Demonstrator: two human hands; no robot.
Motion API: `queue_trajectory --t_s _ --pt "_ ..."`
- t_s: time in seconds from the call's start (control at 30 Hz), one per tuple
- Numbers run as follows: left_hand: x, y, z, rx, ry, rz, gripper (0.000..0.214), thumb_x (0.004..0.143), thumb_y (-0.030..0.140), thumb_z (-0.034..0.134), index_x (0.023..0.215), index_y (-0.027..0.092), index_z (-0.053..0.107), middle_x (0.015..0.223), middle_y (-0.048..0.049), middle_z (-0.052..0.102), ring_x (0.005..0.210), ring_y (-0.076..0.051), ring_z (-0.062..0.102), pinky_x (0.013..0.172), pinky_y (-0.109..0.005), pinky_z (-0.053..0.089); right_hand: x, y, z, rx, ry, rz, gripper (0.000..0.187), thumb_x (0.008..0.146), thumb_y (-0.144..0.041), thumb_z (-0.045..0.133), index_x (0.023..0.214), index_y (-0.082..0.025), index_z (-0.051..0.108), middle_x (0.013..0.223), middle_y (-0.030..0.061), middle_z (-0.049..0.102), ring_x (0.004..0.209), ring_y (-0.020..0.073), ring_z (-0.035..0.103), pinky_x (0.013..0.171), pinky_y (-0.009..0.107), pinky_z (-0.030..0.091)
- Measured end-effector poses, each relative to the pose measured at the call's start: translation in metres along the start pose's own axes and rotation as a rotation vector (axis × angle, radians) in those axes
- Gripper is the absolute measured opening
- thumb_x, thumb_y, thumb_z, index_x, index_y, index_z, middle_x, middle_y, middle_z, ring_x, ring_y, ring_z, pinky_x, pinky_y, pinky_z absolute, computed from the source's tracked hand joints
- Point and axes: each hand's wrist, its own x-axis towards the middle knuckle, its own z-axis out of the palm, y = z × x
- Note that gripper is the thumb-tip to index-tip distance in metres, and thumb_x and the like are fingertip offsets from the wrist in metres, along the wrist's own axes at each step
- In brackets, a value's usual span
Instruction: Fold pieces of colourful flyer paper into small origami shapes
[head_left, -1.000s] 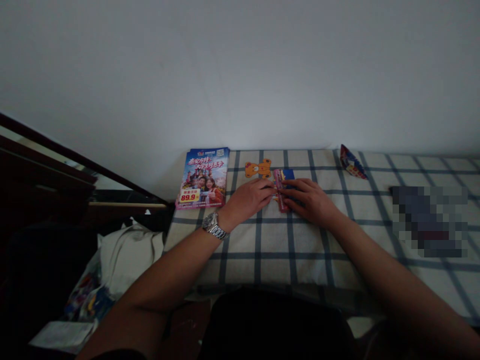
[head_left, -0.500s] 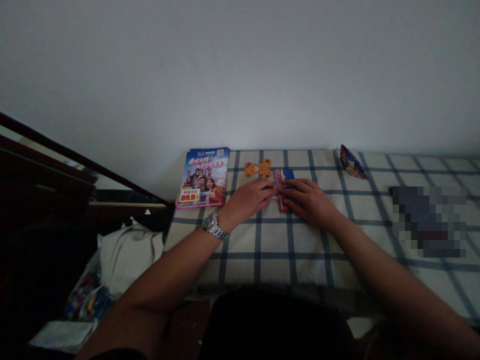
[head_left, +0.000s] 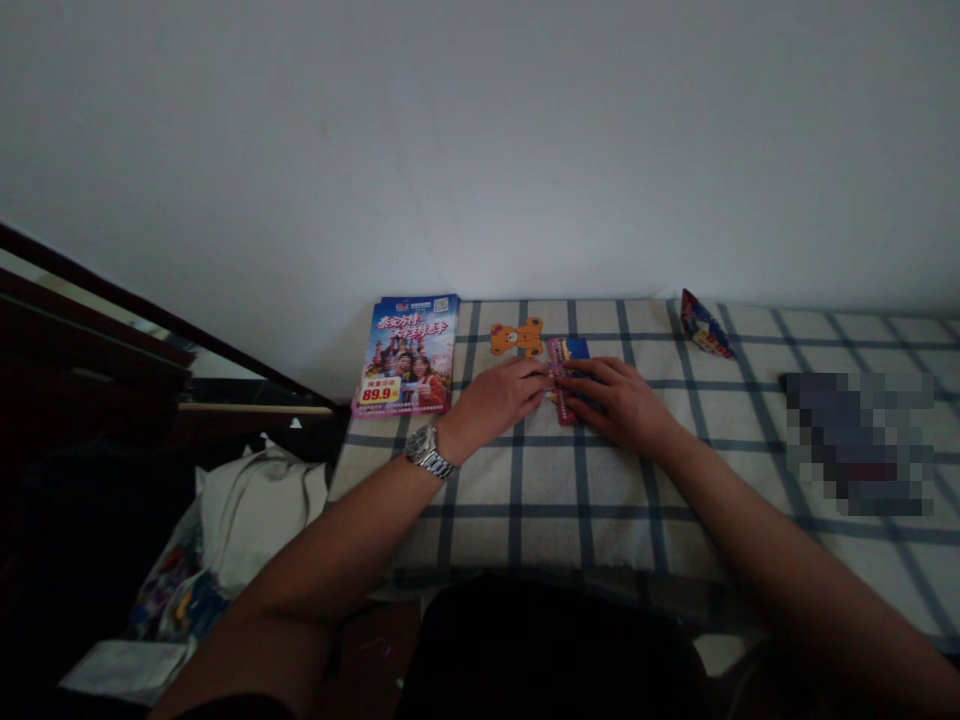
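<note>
A small folded paper (head_left: 561,352), pink and blue, lies on the checked cloth (head_left: 570,480). My left hand (head_left: 495,398), with a metal watch on its wrist, presses its fingertips on the paper's left edge. My right hand (head_left: 616,400) lies over the paper's right part, fingers pressed together on it. Both hands meet at the pink strip. Much of the paper is hidden under my right hand.
A stack of colourful flyers (head_left: 407,353) lies at the cloth's far left corner. An orange bear cutout (head_left: 517,337) sits just behind my hands. A folded paper shape (head_left: 703,324) stands at the back right. A pixelated dark patch (head_left: 859,440) lies right. White fabric (head_left: 255,500) sits below left.
</note>
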Motion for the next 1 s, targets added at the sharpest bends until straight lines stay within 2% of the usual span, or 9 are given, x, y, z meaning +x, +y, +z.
queue_trajectory --t_s 0.43,0.77,1.0 --pt "0.0001 -0.0016 0.0015 -0.014 0.004 0.005 0.021 0.107 0.020 0.062 0.126 0.017 0.072 0.130 -0.0078 0.070 0.119 -0.023 0.069 0.103 -0.040 0.061 0.0007 -0.0018 -0.0020 -0.001 -0.004 0.000 0.034 0.107 -0.036 0.062 0.136 -0.026 0.076 0.145 0.0127 0.069 0.128 0.0349 0.063 0.107 0.058 0.056" --pt "-0.0006 -0.0032 0.0029 -0.024 0.014 0.010 0.022 0.107 0.020 0.062 0.127 0.019 0.071 0.129 -0.0071 0.070 0.118 -0.022 0.068 0.102 -0.039 0.061 -0.0017 0.0023 0.0022 -0.005 0.000 -0.006 0.035 0.106 -0.036 0.061 0.138 -0.030 0.075 0.147 0.0096 0.068 0.129 0.0349 0.062 0.107 0.059 0.055" --pt "0.0000 0.0014 0.0000 0.026 0.003 0.011 0.021 0.107 0.021 0.062 0.126 0.017 0.072 0.129 -0.0081 0.070 0.116 -0.023 0.068 0.100 -0.038 0.062 -0.0016 0.0012 0.0007 -0.002 -0.017 0.004 0.035 0.108 -0.037 0.060 0.138 -0.028 0.075 0.149 0.0117 0.066 0.131 0.0357 0.061 0.108 0.060 0.055"
